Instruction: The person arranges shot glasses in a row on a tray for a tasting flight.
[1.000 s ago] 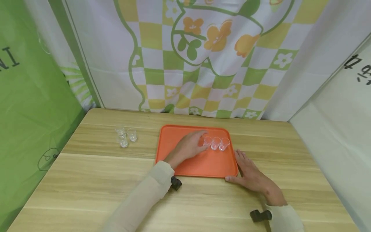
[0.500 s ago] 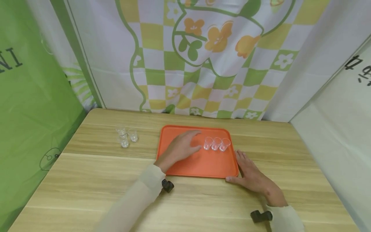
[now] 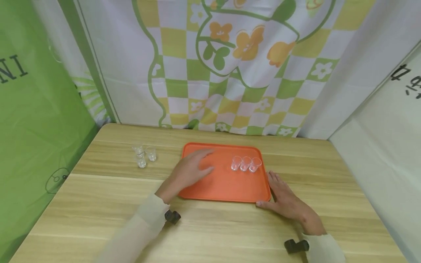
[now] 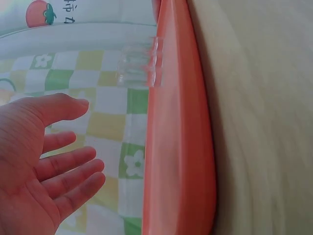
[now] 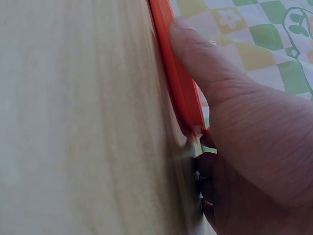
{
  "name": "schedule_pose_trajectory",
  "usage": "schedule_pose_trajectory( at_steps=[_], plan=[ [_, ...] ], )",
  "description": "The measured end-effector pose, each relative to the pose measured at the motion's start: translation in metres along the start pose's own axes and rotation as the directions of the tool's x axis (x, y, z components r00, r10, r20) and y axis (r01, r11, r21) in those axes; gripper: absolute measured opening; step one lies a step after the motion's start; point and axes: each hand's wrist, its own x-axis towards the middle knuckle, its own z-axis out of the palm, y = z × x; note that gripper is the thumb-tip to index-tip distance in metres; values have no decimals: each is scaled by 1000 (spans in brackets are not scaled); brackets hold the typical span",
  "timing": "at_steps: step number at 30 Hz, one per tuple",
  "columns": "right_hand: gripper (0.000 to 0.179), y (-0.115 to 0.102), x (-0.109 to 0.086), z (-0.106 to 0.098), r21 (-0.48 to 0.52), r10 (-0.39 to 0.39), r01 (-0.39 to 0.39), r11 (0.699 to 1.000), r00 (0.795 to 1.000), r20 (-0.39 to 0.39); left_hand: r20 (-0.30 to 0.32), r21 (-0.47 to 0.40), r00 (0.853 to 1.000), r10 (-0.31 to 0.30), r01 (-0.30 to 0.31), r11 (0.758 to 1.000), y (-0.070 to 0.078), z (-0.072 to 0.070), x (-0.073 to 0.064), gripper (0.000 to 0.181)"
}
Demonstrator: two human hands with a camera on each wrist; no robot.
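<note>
Left hand (image 3: 189, 170) — open, empty — has drawn back toward frame left from three cups (image 3: 245, 163) set on the tray (image 3: 230, 190); right hand (image 3: 285, 199), flat, steadies its lower-right corner.

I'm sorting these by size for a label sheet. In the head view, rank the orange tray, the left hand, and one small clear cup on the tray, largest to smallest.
1. Orange tray
2. Left hand, open above the tray
3. Clear cup; the three cups on the tray look alike

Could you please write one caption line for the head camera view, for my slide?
Open left hand over a flat orange plastic tray bearing three small clear cups; right hand rests at its corner.
</note>
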Motion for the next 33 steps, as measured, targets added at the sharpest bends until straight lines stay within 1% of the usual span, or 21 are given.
schedule_pose_trajectory(
  at_steps=[5,11,17,24,29,33],
  plan=[
    [110,0,0,0,2,-2,2,1000,1000,-2,-29,49,1000,0,1,999,-6,-13,-11,51],
    [110,1,0,0,1,0,0,1000,1000,3,-67,61,998,-4,8,998,-15,-31,-22,47],
    [111,1,-1,0,-4,5,-5,1000,1000,5,-99,62,995,-14,20,998,-25,-49,-33,48],
    [111,1,0,-1,-10,7,-7,1000,1000,4,-150,99,988,-40,55,994,-41,-66,-45,49],
    [112,1,-1,0,-8,6,-6,1000,1000,5,-186,134,982,-40,66,989,-50,-76,-54,47],
    [112,1,-1,0,-6,7,-7,1000,1000,6,-229,152,973,-35,71,986,-58,-83,-61,44]
  ],
)
